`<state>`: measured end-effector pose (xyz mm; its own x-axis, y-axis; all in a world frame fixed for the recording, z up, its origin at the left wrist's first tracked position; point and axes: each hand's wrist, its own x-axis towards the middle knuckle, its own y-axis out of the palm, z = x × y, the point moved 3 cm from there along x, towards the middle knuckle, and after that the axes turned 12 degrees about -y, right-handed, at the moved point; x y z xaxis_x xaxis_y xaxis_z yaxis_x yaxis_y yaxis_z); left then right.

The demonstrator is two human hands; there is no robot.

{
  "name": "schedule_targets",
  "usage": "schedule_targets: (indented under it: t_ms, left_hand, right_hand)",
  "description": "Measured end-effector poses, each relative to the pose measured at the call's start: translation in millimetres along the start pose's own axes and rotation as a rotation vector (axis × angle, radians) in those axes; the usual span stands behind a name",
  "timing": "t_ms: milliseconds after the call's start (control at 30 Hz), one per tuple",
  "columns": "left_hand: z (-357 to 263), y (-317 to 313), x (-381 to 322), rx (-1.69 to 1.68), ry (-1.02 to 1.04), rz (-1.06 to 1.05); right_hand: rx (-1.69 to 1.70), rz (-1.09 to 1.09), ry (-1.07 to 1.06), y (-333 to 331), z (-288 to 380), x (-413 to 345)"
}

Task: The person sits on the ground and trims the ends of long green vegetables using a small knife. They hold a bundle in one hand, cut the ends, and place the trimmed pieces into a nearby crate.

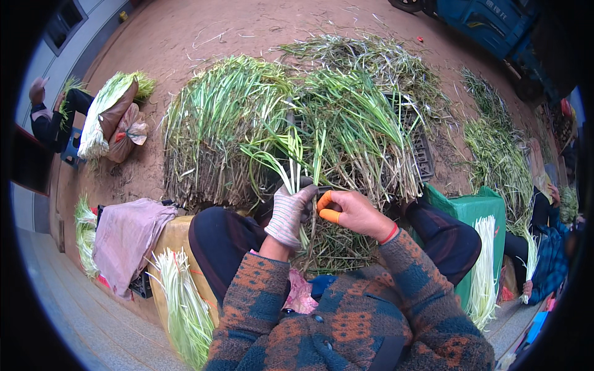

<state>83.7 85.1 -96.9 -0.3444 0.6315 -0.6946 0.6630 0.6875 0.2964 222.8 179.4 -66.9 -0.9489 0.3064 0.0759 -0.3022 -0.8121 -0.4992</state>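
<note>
My left hand, in a striped knit glove with dark fingertips, is closed round a few green-and-white leafy stalks that point up and away. Close to its right is my right hand, bare but for orange finger covers on the thumb and a finger. Its fingertips are at a brownish stalk that hangs below the left hand; whether they pinch it cannot be told. Beyond both hands lie big heaps of untrimmed green stalks, one at the left and one at the right. Trimmings lie below my hands.
A black plastic crate shows under the right heap. Pale cleaned stalks lie on a yellow surface at my left and a green-covered one at my right. People sit at both sides near more stalks. A blue vehicle stands at the upper right.
</note>
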Motion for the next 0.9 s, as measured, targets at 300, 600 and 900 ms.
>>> schedule_targets:
  t_ms: [300, 600, 900]
  left_hand:
    - [-19, -11, -24, -0.132, 0.085, 0.099]
    - [-41, -40, -62, -0.363, 0.086, 0.337]
    - [-39, -18, -61, -0.246, 0.152, 0.119]
  right_hand:
    - [-0.694, -0.023, -0.101, -11, -48, 25]
    - [-0.608, -0.206, 0.188, -63, -103, 34]
    - [0.448, -0.145, 0.230, -47, -52, 41]
